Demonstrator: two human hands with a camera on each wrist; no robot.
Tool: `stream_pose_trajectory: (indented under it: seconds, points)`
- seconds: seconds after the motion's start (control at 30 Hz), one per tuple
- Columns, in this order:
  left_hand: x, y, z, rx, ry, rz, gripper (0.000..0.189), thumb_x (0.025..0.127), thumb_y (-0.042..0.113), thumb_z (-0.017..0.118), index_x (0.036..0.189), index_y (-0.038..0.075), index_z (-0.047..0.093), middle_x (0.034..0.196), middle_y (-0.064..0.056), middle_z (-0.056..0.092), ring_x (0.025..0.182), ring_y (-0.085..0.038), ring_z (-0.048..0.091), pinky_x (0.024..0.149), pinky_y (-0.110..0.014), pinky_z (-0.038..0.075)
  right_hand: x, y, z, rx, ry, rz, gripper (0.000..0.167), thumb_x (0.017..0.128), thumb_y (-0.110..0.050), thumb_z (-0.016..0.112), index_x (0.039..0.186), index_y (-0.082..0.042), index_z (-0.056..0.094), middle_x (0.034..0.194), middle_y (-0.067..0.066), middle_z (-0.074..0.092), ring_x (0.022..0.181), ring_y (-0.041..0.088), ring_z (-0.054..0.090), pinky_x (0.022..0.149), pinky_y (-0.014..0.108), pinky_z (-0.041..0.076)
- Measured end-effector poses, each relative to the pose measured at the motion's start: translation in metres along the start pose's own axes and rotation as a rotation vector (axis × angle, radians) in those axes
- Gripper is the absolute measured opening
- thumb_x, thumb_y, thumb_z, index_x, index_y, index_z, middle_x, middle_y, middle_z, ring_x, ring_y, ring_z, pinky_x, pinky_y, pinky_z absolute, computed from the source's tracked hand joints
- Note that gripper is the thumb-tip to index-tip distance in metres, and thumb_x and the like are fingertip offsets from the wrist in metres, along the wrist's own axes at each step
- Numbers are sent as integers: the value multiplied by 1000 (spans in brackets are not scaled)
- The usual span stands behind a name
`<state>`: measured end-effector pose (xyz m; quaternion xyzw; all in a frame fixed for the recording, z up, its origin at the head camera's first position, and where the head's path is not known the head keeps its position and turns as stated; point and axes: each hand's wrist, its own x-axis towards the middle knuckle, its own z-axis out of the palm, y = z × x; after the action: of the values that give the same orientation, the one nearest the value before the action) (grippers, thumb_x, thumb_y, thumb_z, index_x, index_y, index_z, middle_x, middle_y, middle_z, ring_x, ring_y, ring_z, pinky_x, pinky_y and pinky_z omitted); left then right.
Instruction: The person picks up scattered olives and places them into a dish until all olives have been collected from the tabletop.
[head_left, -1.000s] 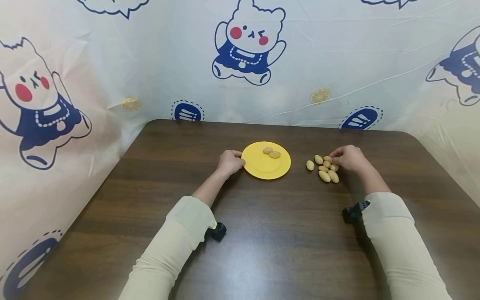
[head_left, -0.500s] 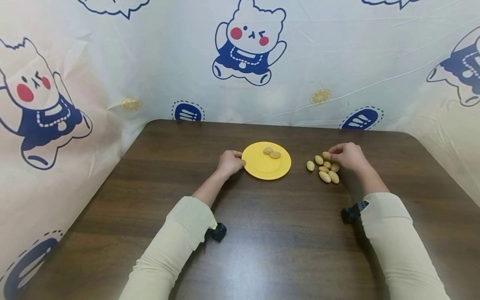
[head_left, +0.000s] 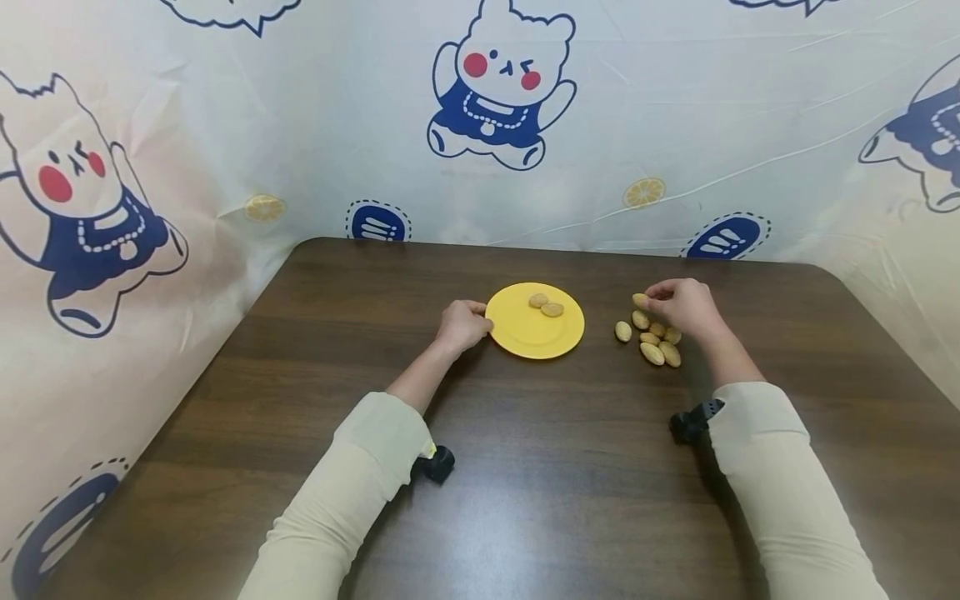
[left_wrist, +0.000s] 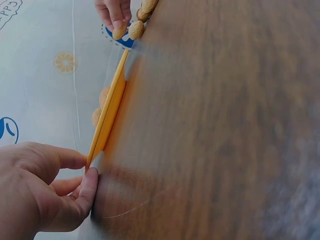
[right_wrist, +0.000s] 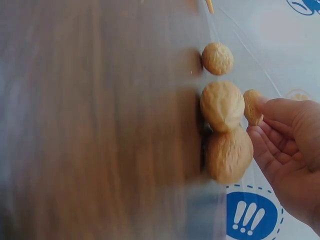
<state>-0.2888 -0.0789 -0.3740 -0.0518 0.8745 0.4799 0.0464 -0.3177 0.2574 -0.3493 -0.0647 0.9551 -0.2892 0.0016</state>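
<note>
My left hand (head_left: 461, 327) pinches the left rim of a yellow plate (head_left: 528, 340) between thumb and fingers; the left wrist view shows the plate (left_wrist: 107, 117) edge-on, low over the tabletop. Two walnuts (head_left: 552, 310) lie on its far side. To the right, my right hand (head_left: 688, 307) holds one walnut (right_wrist: 253, 107) between thumb and fingertips, raised above the far edge of a loose group. That group has several walnuts (head_left: 652, 354) lying close together, with a single walnut (head_left: 622, 332) a little apart on the plate side.
The dark wooden table (head_left: 525, 500) reaches to a pale curtain (head_left: 337, 100) printed with cartoon figures at the back and sides. A small black camera sits on each wrist, below the cream sleeves (head_left: 382, 442).
My right hand has lifted a walnut from the back of the group and carried it left, toward the plate. My left hand and the plate keep their place.
</note>
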Motion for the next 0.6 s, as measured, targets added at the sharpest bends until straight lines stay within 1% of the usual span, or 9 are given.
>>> stream_pose_trajectory:
  seconds: [0.17, 0.33, 0.47, 0.6]
  points:
    - [0, 0, 0, 9, 7, 11, 36, 85, 5, 60, 120, -2, 59, 92, -12, 66, 72, -16, 59, 58, -22, 44, 3, -7, 4, 15, -6, -7, 33, 91, -25, 59, 107, 4, 63, 101, 20, 63, 89, 29, 56, 75, 42, 45]
    - [0, 0, 0, 18, 6, 6, 36, 85, 5, 59, 121, -2, 59, 93, -11, 66, 72, -15, 57, 57, -22, 43, 7, -16, 10, 19, -1, -24, 32, 91, -25, 60, 106, 3, 64, 100, 19, 64, 86, 28, 56, 72, 39, 45]
    - [-1, 1, 0, 28, -1, 0, 37, 86, 6, 59, 122, -2, 58, 92, -10, 65, 70, -14, 56, 57, -22, 43, 11, -24, 16, 36, -9, -15, 31, 91, -25, 60, 107, 1, 64, 101, 18, 63, 86, 27, 55, 73, 39, 45]
    - [-2, 1, 0, 40, -2, 3, 37, 86, 6, 59, 122, -2, 58, 91, -10, 65, 69, -15, 55, 57, -22, 42, 15, -32, 22, 53, -22, 6, 34, 90, -28, 61, 109, 0, 64, 104, 17, 62, 89, 28, 53, 74, 39, 45]
